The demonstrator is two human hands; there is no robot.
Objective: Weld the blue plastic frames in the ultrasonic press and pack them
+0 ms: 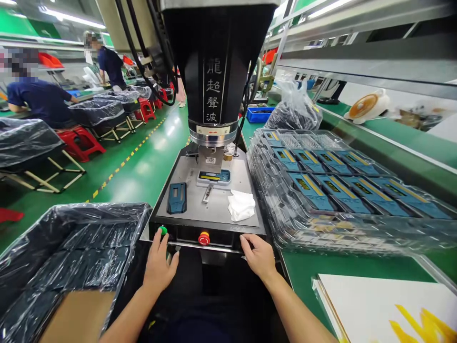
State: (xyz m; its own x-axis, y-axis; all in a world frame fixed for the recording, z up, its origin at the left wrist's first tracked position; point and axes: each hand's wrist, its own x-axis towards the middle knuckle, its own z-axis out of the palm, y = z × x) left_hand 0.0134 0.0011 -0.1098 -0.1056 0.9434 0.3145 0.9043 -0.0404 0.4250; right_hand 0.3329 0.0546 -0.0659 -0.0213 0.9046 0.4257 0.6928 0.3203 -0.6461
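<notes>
My left hand [160, 264] rests at the front panel of an ultrasonic welding machine [217, 62], its fingers apart and a fingertip on the green button [163, 230]. On the panel's right end lies my right hand [259, 256], fingers spread and bent, with whatever is under the fingertips hidden. Between the hands sits a red emergency stop button [204, 238]. Under the welding horn [210, 159], a blue plastic housing [224, 176] with a yellow strip lies in a pale fixture [214, 185]. Another blue housing [177, 198] lies left on the metal plate [200, 212].
A white cloth [242, 206] lies right on the plate. Stacked clear trays [264, 190] of blue housings stand on the right bench. At lower left is a plastic-lined bin [143, 212] with dark parts and cardboard. Two people in dark shirts work at far left.
</notes>
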